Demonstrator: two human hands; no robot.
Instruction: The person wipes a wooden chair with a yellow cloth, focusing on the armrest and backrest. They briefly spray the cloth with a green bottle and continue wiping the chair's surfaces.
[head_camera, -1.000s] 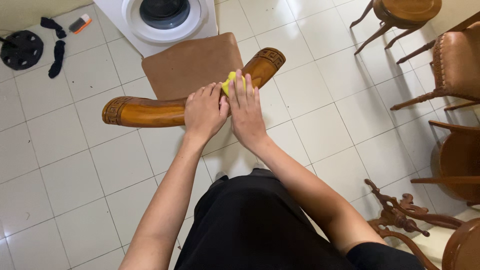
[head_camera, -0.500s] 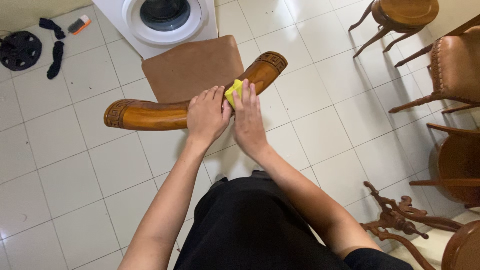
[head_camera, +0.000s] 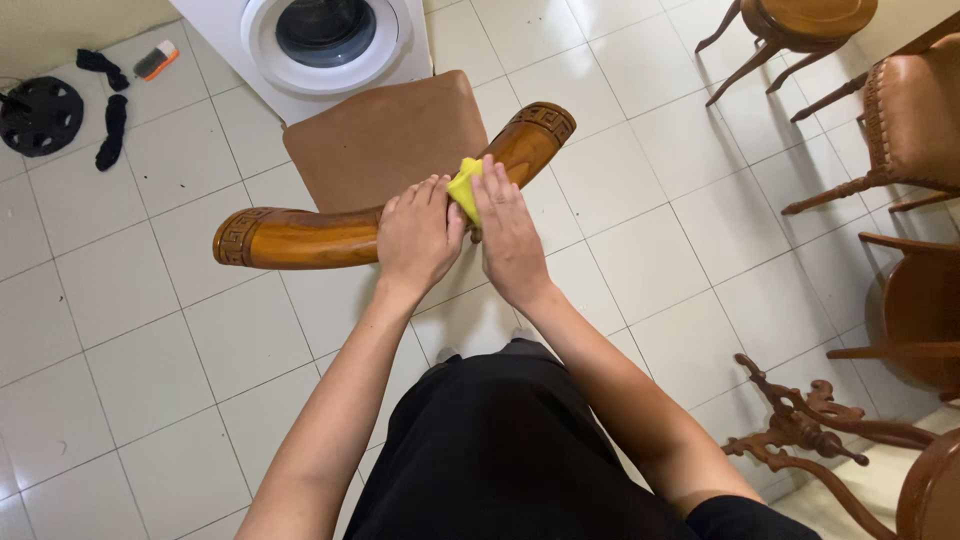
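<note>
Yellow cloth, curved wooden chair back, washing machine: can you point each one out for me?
yellow cloth (head_camera: 464, 186), head view, on the bare fold showing above the fingers.
curved wooden chair back (head_camera: 300, 237), head view, on its polished left stretch.
washing machine (head_camera: 325, 25), head view, on the round door glass.
</note>
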